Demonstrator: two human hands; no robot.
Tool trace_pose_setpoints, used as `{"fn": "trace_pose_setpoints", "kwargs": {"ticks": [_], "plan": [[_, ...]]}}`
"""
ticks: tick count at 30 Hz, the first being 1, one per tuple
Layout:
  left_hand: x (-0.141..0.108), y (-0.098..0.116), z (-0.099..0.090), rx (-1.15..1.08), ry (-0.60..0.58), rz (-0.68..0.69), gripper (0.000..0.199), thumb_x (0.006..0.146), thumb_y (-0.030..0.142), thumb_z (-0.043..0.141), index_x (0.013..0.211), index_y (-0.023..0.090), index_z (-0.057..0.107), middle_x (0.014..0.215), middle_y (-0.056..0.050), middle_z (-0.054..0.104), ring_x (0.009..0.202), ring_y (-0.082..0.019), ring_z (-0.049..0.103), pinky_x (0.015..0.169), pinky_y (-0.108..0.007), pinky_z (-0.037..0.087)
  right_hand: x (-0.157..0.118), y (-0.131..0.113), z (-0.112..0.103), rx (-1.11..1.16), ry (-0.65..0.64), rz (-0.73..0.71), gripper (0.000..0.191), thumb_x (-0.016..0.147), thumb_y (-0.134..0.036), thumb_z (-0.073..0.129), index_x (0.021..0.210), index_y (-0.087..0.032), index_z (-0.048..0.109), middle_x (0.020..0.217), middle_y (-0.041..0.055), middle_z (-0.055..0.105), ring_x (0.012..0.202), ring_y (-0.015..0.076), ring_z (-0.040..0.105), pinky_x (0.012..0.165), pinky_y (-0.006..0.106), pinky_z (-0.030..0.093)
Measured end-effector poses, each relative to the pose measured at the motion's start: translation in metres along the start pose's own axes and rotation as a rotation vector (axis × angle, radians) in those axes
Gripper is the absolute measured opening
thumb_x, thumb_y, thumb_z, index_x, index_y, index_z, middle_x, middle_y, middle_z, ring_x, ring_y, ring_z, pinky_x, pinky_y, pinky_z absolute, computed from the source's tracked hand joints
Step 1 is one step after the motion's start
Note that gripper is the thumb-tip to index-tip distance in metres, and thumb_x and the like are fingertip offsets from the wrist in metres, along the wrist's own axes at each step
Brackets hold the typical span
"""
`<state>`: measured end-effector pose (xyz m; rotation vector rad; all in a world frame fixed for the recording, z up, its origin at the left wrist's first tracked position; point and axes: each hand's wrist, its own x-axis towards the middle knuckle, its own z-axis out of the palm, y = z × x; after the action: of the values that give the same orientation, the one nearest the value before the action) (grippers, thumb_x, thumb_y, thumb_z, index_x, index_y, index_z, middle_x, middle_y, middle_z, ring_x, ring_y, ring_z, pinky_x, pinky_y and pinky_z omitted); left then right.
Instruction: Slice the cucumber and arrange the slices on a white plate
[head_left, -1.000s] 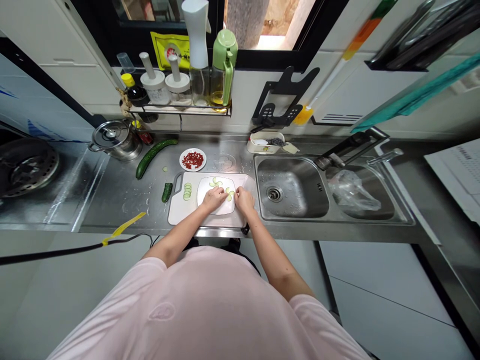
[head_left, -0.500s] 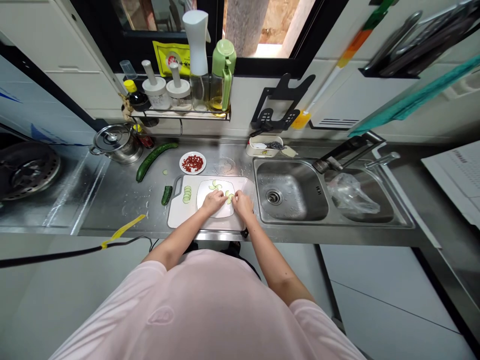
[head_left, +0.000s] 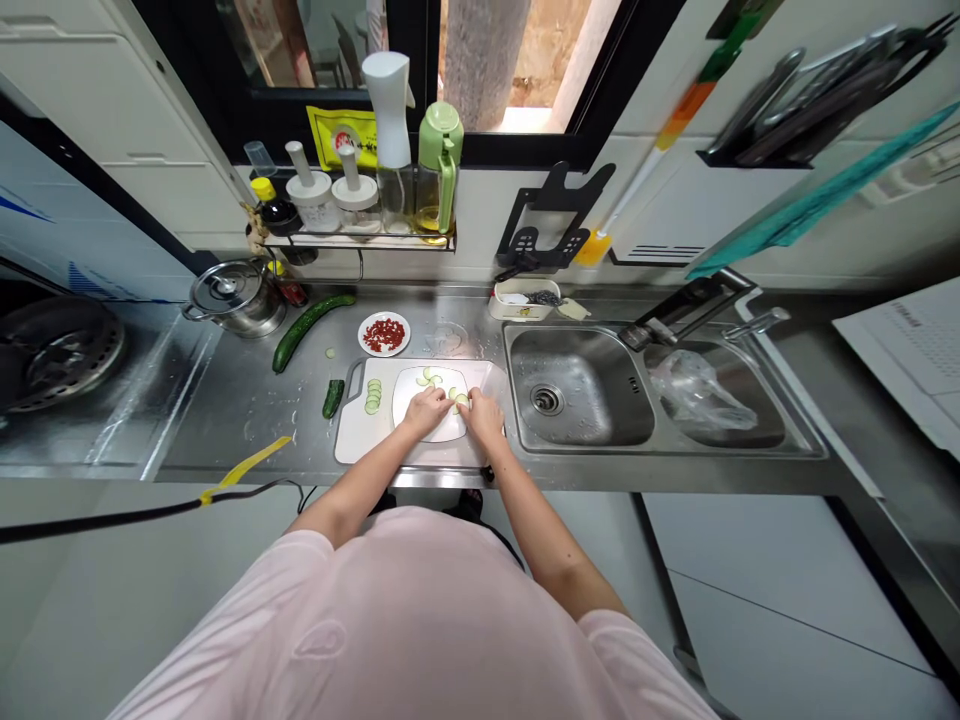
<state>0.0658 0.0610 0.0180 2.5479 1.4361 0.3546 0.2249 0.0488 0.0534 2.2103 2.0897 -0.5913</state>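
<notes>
Centrally, the bent fingers of the left hand (head_left: 427, 412) and right hand (head_left: 482, 418) nearly meet over green slices (head_left: 454, 394); from where I stand, I cannot tell whether either pinches one. Those slices lie on the white plate (head_left: 405, 386), which rests on the cutting board (head_left: 366, 442). Beside the board: cucumber piece (head_left: 334, 398), left; sink (head_left: 589, 385), right.

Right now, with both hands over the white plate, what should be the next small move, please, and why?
Probably the left hand and right hand should settle the slices by their fingers flat on the plate. Both hands meet there, while the row of cut slices on the board, left of the plate, has no hand on it.
</notes>
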Motion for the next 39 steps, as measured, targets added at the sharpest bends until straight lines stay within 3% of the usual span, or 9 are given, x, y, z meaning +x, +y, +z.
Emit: {"fn": "trace_pose_setpoints", "kwargs": {"ticks": [7, 12, 24, 28, 33, 39], "plan": [[0.000, 0.002, -0.003, -0.008, 0.001, -0.003, 0.029, 0.092, 0.029, 0.039, 0.093, 0.023, 0.068, 0.089, -0.007, 0.059, 0.085, -0.017, 0.049, 0.071, -0.027, 0.036, -0.004, -0.003, -0.002, -0.002, 0.007, 0.010, 0.034, 0.092, -0.043, 0.043, 0.115, -0.018, 0.049, 0.101, 0.0116, 0.064, 0.093, 0.0221, 0.059, 0.076, 0.029, 0.038], [-0.005, 0.006, -0.005, -0.091, 0.111, -0.049, 0.027, 0.091, 0.031, 0.043, 0.106, 0.024, 0.064, 0.091, -0.007, 0.060, 0.089, -0.018, 0.050, 0.075, -0.028, 0.039, -0.015, -0.001, -0.002, 0.049, 0.066, -0.014, 0.036, 0.094, -0.043, 0.039, 0.117, -0.019, 0.050, 0.102, 0.0103, 0.064, 0.091, 0.0209, 0.060, 0.075, 0.028, 0.038], [-0.073, 0.017, -0.027, -0.301, 0.337, -0.300, 0.019, 0.087, 0.031, 0.051, 0.092, 0.022, 0.068, 0.089, -0.004, 0.063, 0.087, -0.016, 0.055, 0.079, -0.028, 0.043, -0.054, 0.006, 0.005, 0.241, 0.169, -0.037, 0.033, 0.091, -0.039, 0.041, 0.113, -0.022, 0.058, 0.087, 0.0040, 0.066, 0.080, 0.0176, 0.059, 0.068, 0.025, 0.036], [-0.092, 0.004, -0.036, -0.314, 0.389, -0.401, 0.020, 0.087, 0.034, 0.051, 0.093, 0.024, 0.068, 0.091, -0.003, 0.064, 0.089, -0.016, 0.056, 0.081, -0.028, 0.044, -0.062, 0.005, 0.008, 0.283, 0.177, -0.068, 0.031, 0.090, -0.037, 0.042, 0.110, -0.021, 0.060, 0.084, 0.0038, 0.066, 0.078, 0.0174, 0.058, 0.066, 0.025, 0.035], [-0.113, -0.027, -0.044, -0.221, 0.426, -0.599, 0.024, 0.086, 0.037, 0.049, 0.094, 0.023, 0.067, 0.094, -0.005, 0.064, 0.091, -0.019, 0.056, 0.082, -0.030, 0.043, -0.066, 0.006, 0.009, 0.308, 0.197, -0.084, 0.031, 0.090, -0.037, 0.041, 0.107, -0.020, 0.061, 0.081, 0.0031, 0.065, 0.076, 0.0172, 0.058, 0.064, 0.025, 0.033], [-0.127, -0.055, -0.046, -0.089, 0.288, -0.854, 0.036, 0.081, 0.042, 0.052, 0.110, 0.021, 0.060, 0.101, -0.009, 0.061, 0.096, -0.024, 0.054, 0.082, -0.034, 0.041, -0.066, 0.008, 0.008, 0.323, 0.226, -0.083, 0.031, 0.089, -0.037, 0.040, 0.105, -0.021, 0.062, 0.079, 0.0028, 0.065, 0.073, 0.0162, 0.057, 0.062, 0.024, 0.033]]}}
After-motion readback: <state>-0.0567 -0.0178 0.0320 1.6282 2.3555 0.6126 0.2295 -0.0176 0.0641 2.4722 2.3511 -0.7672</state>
